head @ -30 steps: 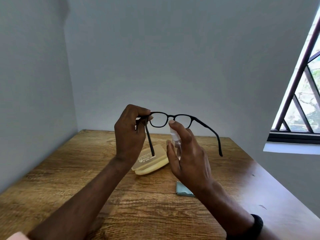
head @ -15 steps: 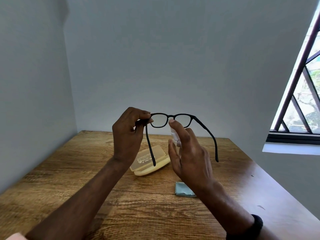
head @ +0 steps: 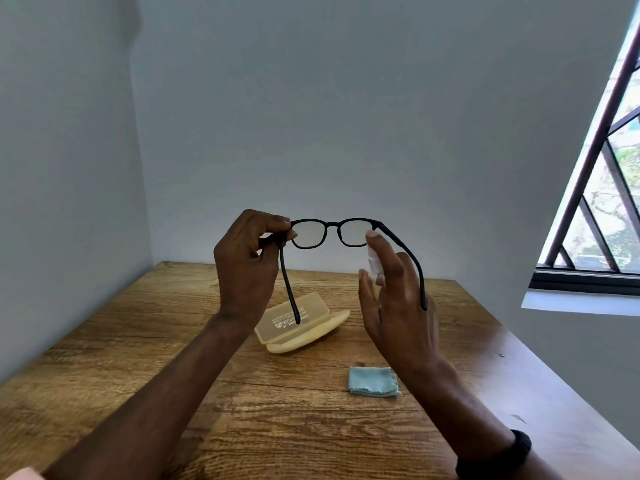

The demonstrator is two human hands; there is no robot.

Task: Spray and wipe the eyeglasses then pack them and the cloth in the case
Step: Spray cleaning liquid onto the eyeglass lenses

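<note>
Black-framed eyeglasses (head: 332,227) are held up above the table with both temples unfolded toward me. My left hand (head: 247,268) pinches the frame's left hinge corner. My right hand (head: 394,299) holds a small clear spray bottle (head: 373,259) behind the right lens, index finger on its top. The bottle is mostly hidden by the fingers. A pale yellow eyeglass case (head: 301,323) lies open on the wooden table (head: 173,341) below the glasses. A folded light blue cloth (head: 372,381) lies on the table to the right of the case, under my right wrist.
Grey walls close off the table at the left and back. A barred window (head: 602,202) with a white sill is at the right. A black band sits on my right wrist (head: 495,455).
Both hands have lifted the glasses slightly higher. My right hand with the bottle has shifted from the middle of the frame to the right lens.
</note>
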